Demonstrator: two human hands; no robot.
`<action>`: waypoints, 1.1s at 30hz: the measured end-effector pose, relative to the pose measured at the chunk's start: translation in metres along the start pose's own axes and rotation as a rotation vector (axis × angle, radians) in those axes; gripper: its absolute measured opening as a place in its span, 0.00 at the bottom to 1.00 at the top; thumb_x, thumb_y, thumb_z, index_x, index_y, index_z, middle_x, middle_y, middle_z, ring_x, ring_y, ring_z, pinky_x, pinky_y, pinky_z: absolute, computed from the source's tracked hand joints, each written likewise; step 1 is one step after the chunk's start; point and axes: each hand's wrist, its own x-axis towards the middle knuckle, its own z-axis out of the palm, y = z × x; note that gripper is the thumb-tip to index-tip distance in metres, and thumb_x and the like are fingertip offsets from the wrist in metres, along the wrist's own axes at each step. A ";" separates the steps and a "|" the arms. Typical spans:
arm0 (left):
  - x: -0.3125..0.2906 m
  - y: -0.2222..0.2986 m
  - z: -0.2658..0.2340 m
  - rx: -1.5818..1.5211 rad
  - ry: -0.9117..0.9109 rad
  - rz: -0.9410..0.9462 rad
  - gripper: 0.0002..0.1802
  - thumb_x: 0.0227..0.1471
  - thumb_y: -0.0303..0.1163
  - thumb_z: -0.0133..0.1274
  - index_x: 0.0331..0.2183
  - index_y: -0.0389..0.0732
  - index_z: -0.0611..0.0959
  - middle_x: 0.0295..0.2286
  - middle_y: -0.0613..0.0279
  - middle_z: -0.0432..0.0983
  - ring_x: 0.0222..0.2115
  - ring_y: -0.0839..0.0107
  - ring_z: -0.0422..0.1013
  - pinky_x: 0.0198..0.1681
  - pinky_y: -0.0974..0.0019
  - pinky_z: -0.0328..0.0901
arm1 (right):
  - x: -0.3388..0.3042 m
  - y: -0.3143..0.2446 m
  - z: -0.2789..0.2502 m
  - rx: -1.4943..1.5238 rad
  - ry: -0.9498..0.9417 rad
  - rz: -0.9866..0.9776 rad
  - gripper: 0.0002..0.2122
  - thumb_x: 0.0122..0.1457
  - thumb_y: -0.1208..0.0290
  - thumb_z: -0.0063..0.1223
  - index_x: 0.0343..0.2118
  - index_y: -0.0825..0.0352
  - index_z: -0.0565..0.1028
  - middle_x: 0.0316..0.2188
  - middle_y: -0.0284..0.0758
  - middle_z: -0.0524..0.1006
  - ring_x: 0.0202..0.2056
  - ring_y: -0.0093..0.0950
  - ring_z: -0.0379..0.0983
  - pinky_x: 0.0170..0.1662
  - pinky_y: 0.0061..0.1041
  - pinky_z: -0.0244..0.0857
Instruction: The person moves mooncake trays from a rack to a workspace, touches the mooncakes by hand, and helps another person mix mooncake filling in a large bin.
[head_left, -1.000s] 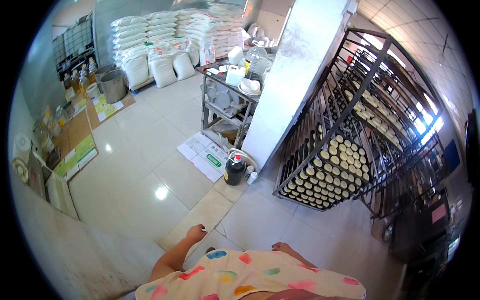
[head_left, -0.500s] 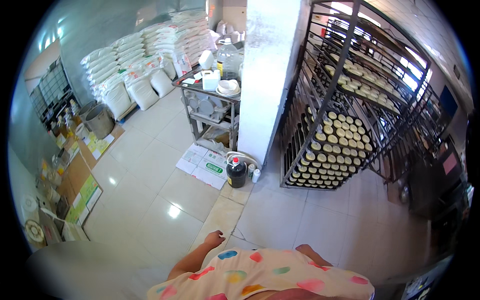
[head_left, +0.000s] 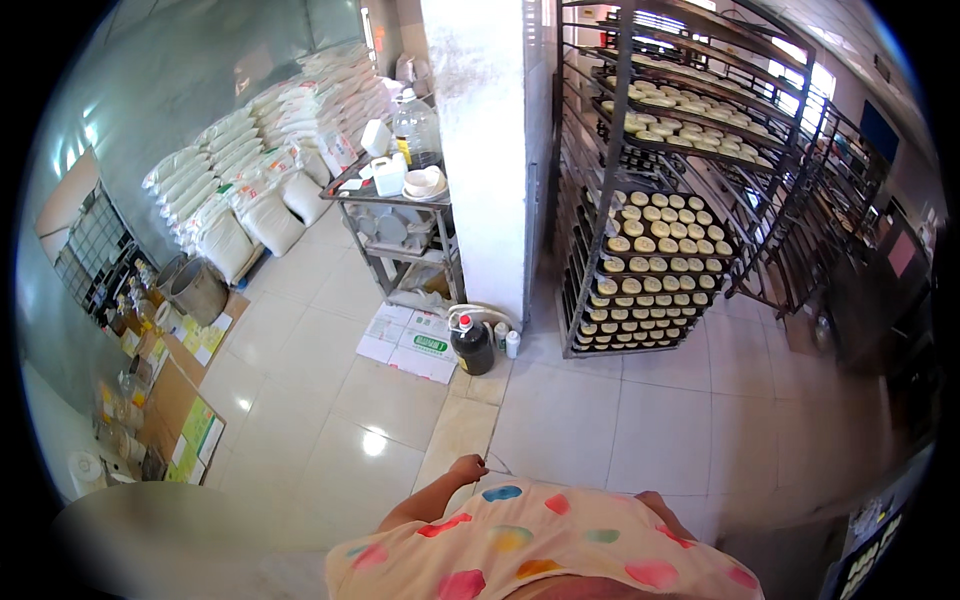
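My left hand (head_left: 467, 467) hangs beside the spotted, light-coloured garment (head_left: 560, 535), above the floor tiles. Its fingers are curled in, and I see nothing in them. Only the back part of my right hand (head_left: 650, 497) shows past the garment's other side; its fingers are hidden. Neither hand touches any object that I can make out. Ahead of my left hand, a large dark bottle with a red cap (head_left: 472, 345) stands on the floor, out of reach. Two small white containers (head_left: 512, 344) stand just right of it.
A tall metal rack (head_left: 612, 180) holds trays of round pale dough pieces (head_left: 665, 245) at right. A white pillar (head_left: 480, 160) separates it from a metal cart (head_left: 452, 245) with jugs and bowls. White sacks (head_left: 265, 220) are stacked far left, near metal pots (head_left: 198, 290) and flattened cardboard (head_left: 172, 400).
The view has shifted: the rack, pillar and cart sit further left, and the rack's lower trays look closer. My hands and garment appear further right in the picture. Neither hand has taken anything.
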 end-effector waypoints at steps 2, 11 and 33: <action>0.004 -0.001 0.010 -0.007 -0.051 -0.031 0.17 0.43 0.40 0.54 0.33 0.36 0.79 0.21 0.57 0.77 0.20 0.69 0.75 0.24 0.66 0.69 | -0.012 0.019 -0.005 0.122 0.052 0.070 0.10 0.47 0.75 0.49 0.32 0.75 0.74 0.28 0.44 0.76 0.23 0.34 0.76 0.23 0.28 0.71; 0.000 -0.010 0.046 0.001 -0.147 -0.227 0.14 0.41 0.34 0.56 0.30 0.34 0.80 0.23 0.55 0.78 0.22 0.68 0.75 0.24 0.67 0.72 | -0.028 0.119 -0.018 0.078 0.173 0.066 0.09 0.44 0.70 0.52 0.27 0.69 0.78 0.20 0.38 0.76 0.19 0.29 0.72 0.21 0.28 0.65; -0.025 0.321 -0.043 -0.354 0.313 0.745 0.09 0.51 0.30 0.53 0.35 0.37 0.78 0.20 0.68 0.71 0.20 0.81 0.66 0.24 0.76 0.61 | 0.041 0.101 -0.037 0.387 -0.011 0.067 0.13 0.50 0.75 0.45 0.37 0.75 0.71 0.32 0.45 0.75 0.25 0.36 0.77 0.24 0.30 0.74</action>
